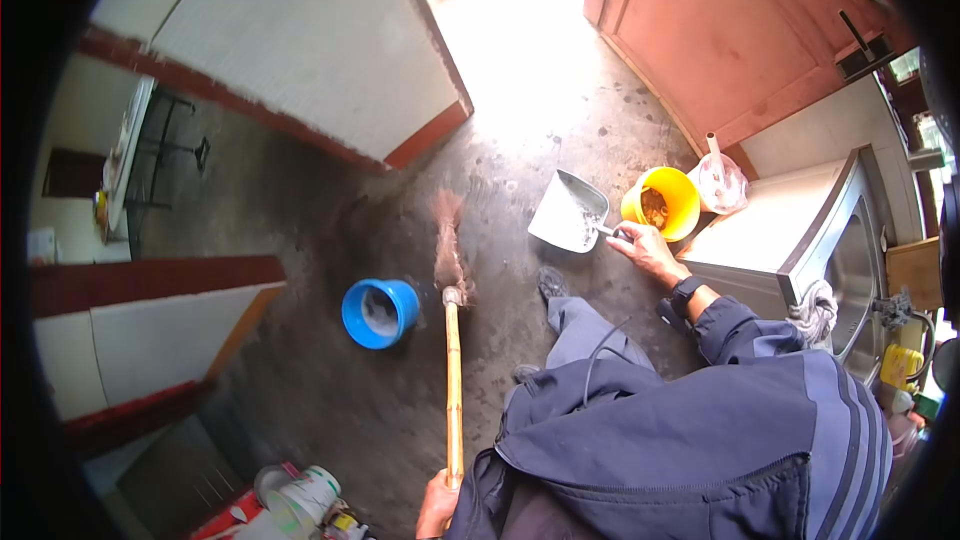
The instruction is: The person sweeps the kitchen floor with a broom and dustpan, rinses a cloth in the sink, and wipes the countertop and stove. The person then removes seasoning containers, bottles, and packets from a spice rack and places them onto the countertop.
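Head view: dustpan [568, 212] held ahead of right hand [645, 248].

Broom [453, 350] as reference. Bucket [358, 324] just left. Dustpan [555, 215] ahead and right; second bucket [688, 198] farther right. Sink [860, 270] far right. Door [720, 40] well ahead, right.

The striped jacket [680, 440] is navy, the black wristband [686, 291] probably a watch.
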The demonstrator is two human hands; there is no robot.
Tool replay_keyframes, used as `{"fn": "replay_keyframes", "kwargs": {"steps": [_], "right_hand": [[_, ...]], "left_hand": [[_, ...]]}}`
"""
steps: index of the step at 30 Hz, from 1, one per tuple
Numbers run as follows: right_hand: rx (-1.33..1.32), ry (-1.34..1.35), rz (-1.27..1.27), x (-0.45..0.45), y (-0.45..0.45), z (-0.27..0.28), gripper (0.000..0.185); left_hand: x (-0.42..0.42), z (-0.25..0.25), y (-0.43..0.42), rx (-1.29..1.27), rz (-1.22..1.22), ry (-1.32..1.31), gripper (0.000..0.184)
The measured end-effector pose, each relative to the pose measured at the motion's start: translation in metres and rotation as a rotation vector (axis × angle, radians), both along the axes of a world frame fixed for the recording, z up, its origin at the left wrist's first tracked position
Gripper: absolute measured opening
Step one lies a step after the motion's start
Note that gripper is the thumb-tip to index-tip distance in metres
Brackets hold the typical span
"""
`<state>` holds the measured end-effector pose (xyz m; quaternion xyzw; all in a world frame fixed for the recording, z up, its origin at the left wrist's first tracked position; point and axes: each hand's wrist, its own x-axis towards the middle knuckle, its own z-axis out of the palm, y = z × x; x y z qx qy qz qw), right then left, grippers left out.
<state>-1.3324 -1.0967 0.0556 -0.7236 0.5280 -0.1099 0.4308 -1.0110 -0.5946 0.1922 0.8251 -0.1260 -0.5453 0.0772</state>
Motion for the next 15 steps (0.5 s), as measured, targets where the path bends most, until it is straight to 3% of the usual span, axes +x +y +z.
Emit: {"fn": "replay_keyframes", "kwargs": {"steps": [4,9,11,15], "right_hand": [[0.004,0.014,-0.104,-0.012,-0.033,0.000,0.034],[-0.030,0.050,-0.197,-0.026,-0.058,-0.026,0.034],[-0.061,0.090,-0.282,-0.031,-0.059,-0.041,0.030],[-0.133,0.156,-0.402,-0.037,-0.062,-0.044,0.028]], "left_hand": [[0.056,0.047,-0.117,0.132,0.016,0.118,0.038],[0.182,0.057,-0.233,0.186,-0.747,-0.269,0.037],[0.192,0.075,-0.326,0.311,-0.774,-0.259,0.036],[0.196,0.090,-0.477,0.159,-1.493,-0.601,0.034]]}}
